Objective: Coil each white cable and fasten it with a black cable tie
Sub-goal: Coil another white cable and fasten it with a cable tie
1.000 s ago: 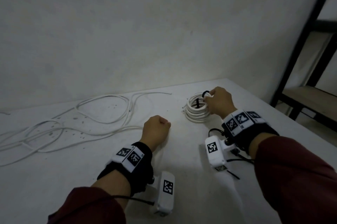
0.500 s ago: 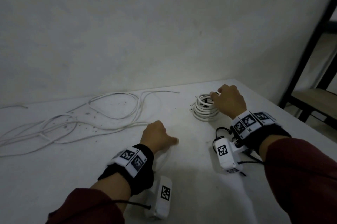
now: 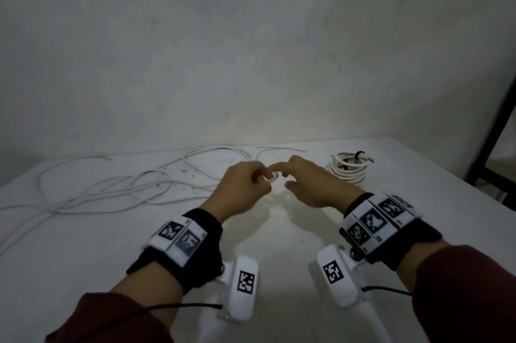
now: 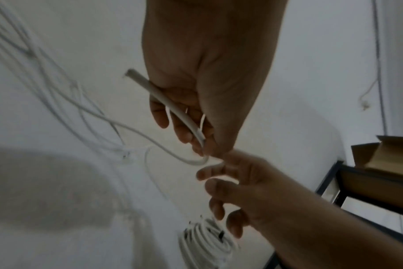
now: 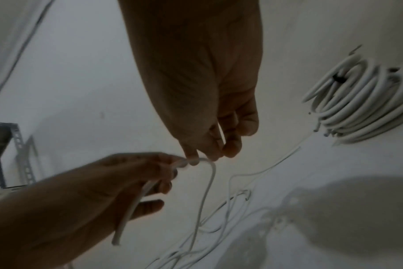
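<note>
The left hand (image 3: 240, 188) is raised over the middle of the table (image 3: 83, 259), its fingers curled round the end of a loose cable (image 4: 173, 105); the cut tip sticks out past the heel of the palm and the cable bends back at the fingertips, then drops toward the tabletop. The right hand (image 3: 312, 183) meets it from 3 o'clock, its fingers loosely bent, the forefinger tip touching the bend of that cable beside the left fingertips; whether it pinches the cable cannot be told from these views, and its other fingers hold nothing. More slack cable (image 3: 111, 192) lies in tangled loops on the table from 9 to 11 o'clock of the hands. At 2 o'clock, near the far right corner, sits a finished coil (image 3: 350, 168), bound by a black tie (image 3: 358, 154) whose tail sticks up. Both wrists wear black bands with white plates that carry square black-and-white coded markers, and the white camera housings under the wrists carry the same kind of marker; no readable lettering shows on them. A dark metal rack (image 3: 494, 125) stands at the table's right edge, and the left wrist view shows a cardboard box (image 4: 389, 156) on it.
</note>
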